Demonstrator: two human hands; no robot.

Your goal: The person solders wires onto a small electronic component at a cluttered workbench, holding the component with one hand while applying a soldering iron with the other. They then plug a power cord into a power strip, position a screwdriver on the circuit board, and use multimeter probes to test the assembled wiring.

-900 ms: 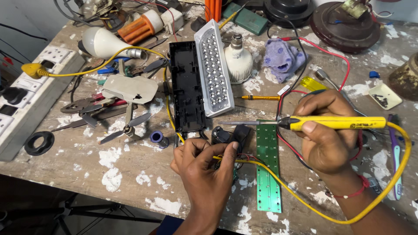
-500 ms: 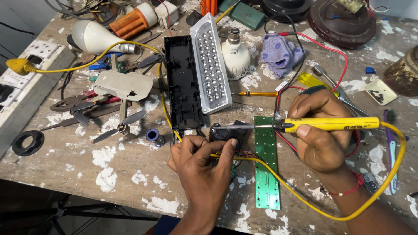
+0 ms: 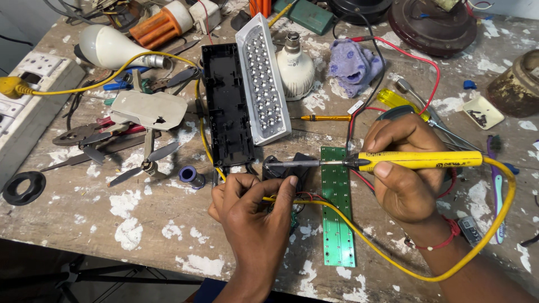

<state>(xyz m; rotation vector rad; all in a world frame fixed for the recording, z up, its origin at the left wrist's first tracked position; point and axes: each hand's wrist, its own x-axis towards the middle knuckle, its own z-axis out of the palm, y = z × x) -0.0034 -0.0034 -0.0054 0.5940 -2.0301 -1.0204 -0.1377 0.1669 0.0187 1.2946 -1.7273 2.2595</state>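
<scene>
On the paint-flecked workbench lie a black lamp casing and its white light panel, side by side. The right hand grips a yellow soldering iron, its tip on a small black part just beside the green circuit board. The left hand pinches that part between its fingers.

Circuit board flat on bench, right of left hand. Lamp casing behind hand, LED panel leaning on its right edge. Bulb right of panel.
</scene>
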